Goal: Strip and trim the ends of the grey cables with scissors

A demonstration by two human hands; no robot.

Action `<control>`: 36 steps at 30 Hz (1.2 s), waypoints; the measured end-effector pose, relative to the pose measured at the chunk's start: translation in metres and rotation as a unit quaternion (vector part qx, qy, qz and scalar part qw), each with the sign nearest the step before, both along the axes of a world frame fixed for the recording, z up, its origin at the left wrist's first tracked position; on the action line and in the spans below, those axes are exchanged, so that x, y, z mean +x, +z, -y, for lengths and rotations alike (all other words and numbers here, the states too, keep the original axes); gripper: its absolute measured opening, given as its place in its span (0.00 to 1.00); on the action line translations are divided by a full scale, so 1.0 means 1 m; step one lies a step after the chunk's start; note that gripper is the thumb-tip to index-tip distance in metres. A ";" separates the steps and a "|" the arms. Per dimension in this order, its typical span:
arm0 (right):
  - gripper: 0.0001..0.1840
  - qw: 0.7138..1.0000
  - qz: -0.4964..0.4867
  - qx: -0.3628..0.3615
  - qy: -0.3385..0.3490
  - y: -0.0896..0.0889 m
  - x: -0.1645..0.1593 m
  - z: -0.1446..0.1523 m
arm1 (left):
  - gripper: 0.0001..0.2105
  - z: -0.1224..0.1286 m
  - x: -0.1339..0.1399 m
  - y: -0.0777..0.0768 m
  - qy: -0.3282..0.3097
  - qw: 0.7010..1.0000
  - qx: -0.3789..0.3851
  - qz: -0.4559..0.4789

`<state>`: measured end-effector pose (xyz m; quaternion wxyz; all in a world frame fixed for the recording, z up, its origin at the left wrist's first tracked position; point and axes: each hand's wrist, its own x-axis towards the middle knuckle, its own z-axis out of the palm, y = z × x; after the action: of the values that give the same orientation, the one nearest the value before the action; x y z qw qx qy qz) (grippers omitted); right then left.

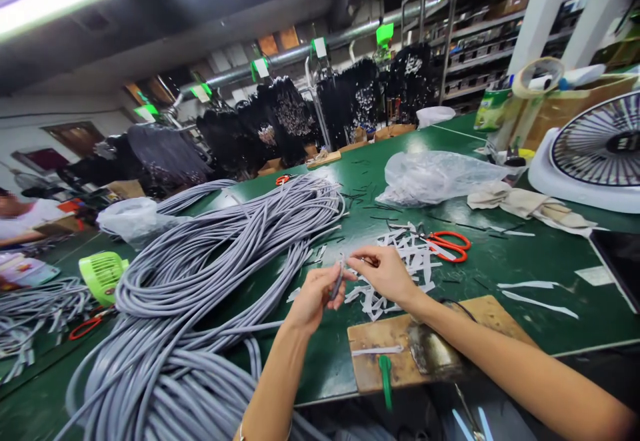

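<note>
My left hand is closed round the end of a grey cable, its tip pointing up between thumb and fingers. Close beside that tip, my right hand pinches with thumb and forefinger; what it grips is too small to make out. A large coil of grey cables lies to the left of both hands. Behind and below my right hand, white strips are scattered over the green table. Red-handled scissors rest at the right edge of these scraps.
A wooden board with a metal fixture sits at the front edge, under my right forearm. Farther right are a plastic bag, gloves and a fan. A small green fan stands left; a person is beyond.
</note>
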<state>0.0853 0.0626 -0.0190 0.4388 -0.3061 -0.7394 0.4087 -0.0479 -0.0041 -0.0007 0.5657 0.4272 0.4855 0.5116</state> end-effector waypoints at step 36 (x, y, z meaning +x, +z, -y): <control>0.09 0.997 0.058 0.036 0.020 -0.001 0.005 -0.001 | 0.16 -0.002 -0.001 0.007 0.121 0.983 0.062 0.122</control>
<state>0.0899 0.0634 -0.0197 0.3975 -0.2983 -0.7837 0.3727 -0.0491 -0.0025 0.0060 0.5273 0.3336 0.4283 0.6536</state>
